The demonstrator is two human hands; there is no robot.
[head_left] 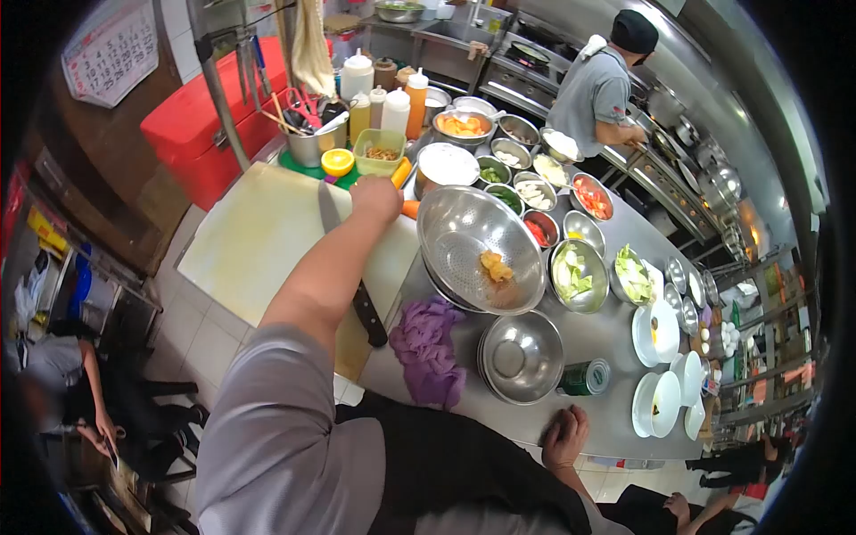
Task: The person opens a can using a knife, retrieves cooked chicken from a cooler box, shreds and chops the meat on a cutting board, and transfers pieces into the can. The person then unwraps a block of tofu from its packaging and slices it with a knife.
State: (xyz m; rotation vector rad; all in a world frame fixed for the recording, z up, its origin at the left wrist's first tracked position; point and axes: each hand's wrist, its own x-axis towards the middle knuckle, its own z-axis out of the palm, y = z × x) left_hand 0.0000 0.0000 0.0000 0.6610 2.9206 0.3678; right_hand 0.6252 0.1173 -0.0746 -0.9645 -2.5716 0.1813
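1. Yellow-orange piece (401, 172) at far end of white cutting board (241, 241), touching or just beside left hand (377, 198); fingers hidden, cannot tell whether gripping.
2. Knife (366, 314) flat on board under left forearm (312, 281), handle toward near side, presumably for quick pickup.
3. Right hand (566, 437) at near edge of steel table (615, 423), probably for steadying; fingers curled, cannot tell if holding anything.
4. Colander (459, 236) close on board's right, purple cloth (428, 348) nearer; tight there. More room leftward over board, up to outer edge.

The calendar (113, 53) at upper left bears rows of numbers, too blurred to read singly.
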